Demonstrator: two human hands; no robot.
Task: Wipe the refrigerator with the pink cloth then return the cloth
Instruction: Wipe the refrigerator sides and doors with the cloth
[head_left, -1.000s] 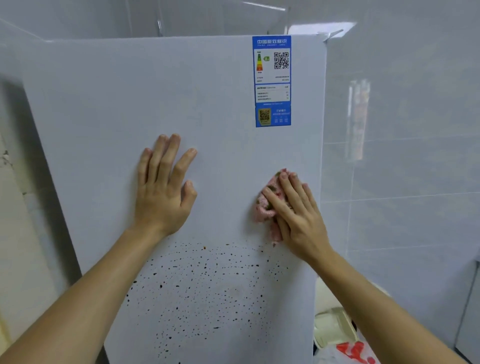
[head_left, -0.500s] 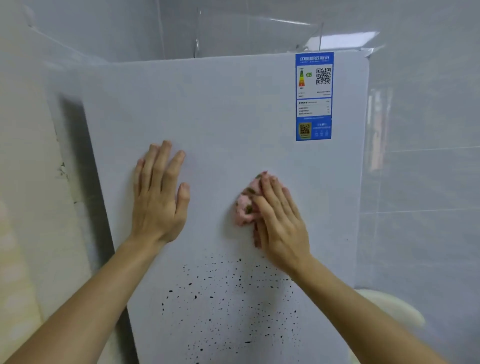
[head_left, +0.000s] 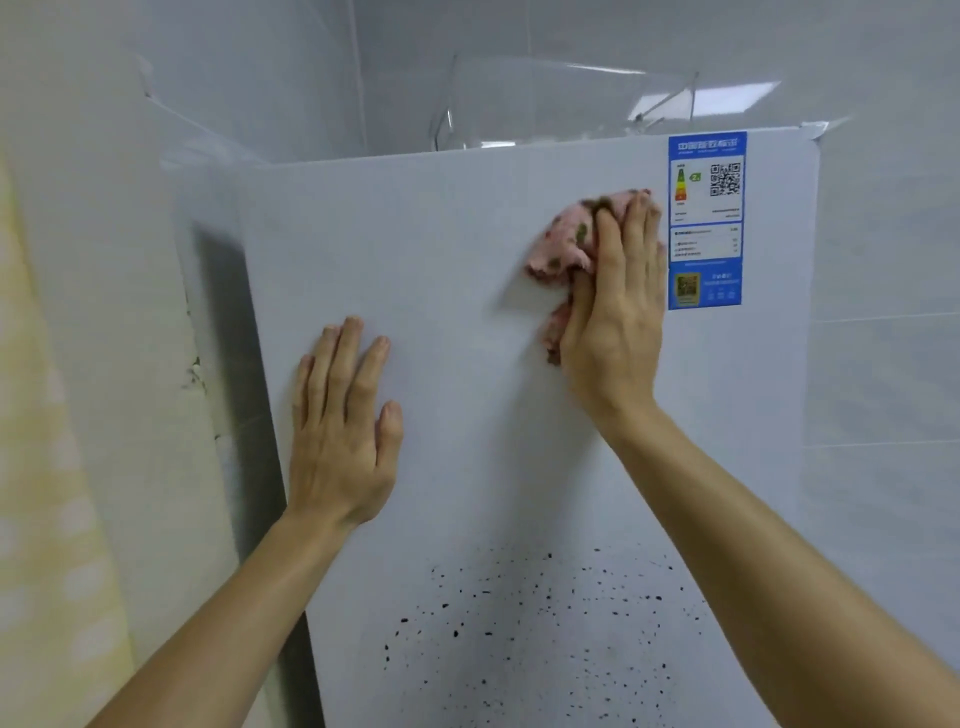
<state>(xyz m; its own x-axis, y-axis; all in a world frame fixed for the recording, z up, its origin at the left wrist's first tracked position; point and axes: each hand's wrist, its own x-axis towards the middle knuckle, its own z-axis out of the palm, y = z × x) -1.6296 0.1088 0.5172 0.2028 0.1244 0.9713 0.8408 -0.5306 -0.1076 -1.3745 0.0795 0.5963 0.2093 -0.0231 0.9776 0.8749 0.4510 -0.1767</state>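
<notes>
The white, flat-fronted refrigerator door fills the view. The left hand lies flat against it left of centre, fingers straight and slightly spread, holding nothing. The right hand is higher and to the right, pressing the crumpled pink cloth with brownish stains against the door under nearly straight fingers; the cloth bulges out to the left of the fingers and below the thumb. The hand's outer edge sits just beside the blue-and-white rectangular energy label stuck near the door's upper right corner. A scatter of small dark specks marks the lower door, well below both hands. A clear plastic container rests on top of the refrigerator, and pale grey wall tiles stand to the right.
</notes>
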